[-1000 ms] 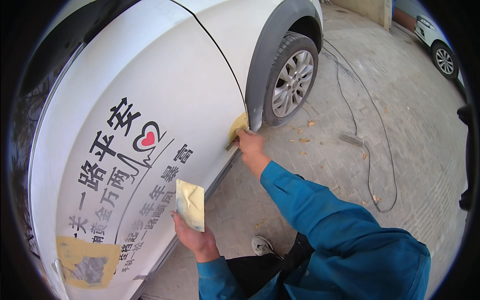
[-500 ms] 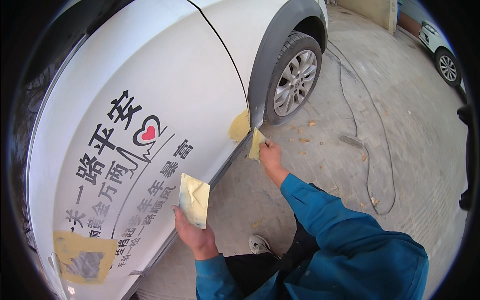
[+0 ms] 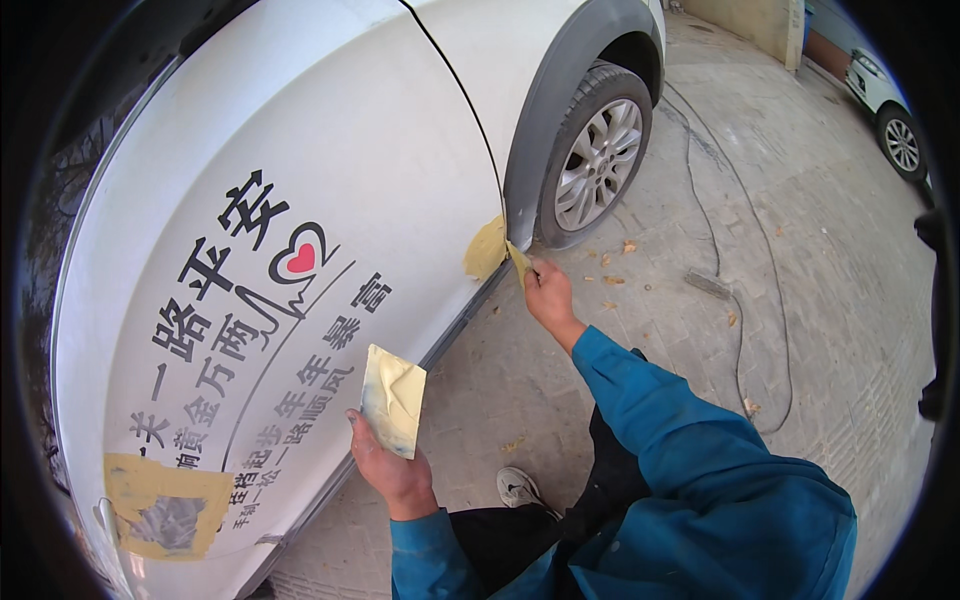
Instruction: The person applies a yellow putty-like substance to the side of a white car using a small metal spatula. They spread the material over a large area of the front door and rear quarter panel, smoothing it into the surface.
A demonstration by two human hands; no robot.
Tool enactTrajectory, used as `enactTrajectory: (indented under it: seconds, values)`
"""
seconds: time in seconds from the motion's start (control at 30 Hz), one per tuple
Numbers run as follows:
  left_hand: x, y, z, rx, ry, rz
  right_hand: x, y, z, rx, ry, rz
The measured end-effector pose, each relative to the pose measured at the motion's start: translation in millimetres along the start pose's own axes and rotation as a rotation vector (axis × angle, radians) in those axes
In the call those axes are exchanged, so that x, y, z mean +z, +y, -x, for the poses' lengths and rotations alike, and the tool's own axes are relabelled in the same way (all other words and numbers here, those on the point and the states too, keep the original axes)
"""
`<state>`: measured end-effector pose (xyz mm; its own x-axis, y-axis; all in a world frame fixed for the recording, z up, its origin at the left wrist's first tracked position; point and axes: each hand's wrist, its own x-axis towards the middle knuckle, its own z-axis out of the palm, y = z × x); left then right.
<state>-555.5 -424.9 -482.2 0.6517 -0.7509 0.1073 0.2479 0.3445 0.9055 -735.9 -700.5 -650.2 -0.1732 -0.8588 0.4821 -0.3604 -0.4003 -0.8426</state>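
My right hand (image 3: 548, 300) grips a thin yellow-smeared spreader (image 3: 518, 258) at the lower corner of the white car's door (image 3: 420, 150), beside a yellow filler patch (image 3: 484, 248) just behind the front wheel arch. My left hand (image 3: 392, 472) holds up a small rectangular board (image 3: 394, 400) with a pile of cream putty on it, near the sill. Another yellow patch with a grey middle (image 3: 168, 485) lies low on the door at the left. Dark lettering and a red heart decal (image 3: 300, 258) run across the door.
The front wheel (image 3: 598, 165) stands on grey paving. A long cable (image 3: 775, 240) loops over the ground, joining a small block (image 3: 708, 284), with dry leaves scattered about. A second white car (image 3: 880, 115) is parked at the upper right, near a pale wall.
My right hand and spreader came away from the filler patch to the right, then rose to the panel edge beside it. The view shifted slightly; my left hand stays near the sill.
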Motion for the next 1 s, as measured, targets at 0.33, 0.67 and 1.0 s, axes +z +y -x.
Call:
enactTrajectory:
  seconds: [0.33,0.67,1.0]
  values:
    - [-3.2,1.7,0.1,0.009,-0.017,-0.010,17.0,15.1,5.1,0.038,-0.054,0.050]
    - [-10.4,4.0,0.8,0.012,0.001,-0.008,32.9,26.1,14.9,0.032,-0.065,0.016]
    - [-11.5,3.9,2.4,0.009,0.011,0.002,32.6,27.4,14.2,0.066,-0.093,0.062]
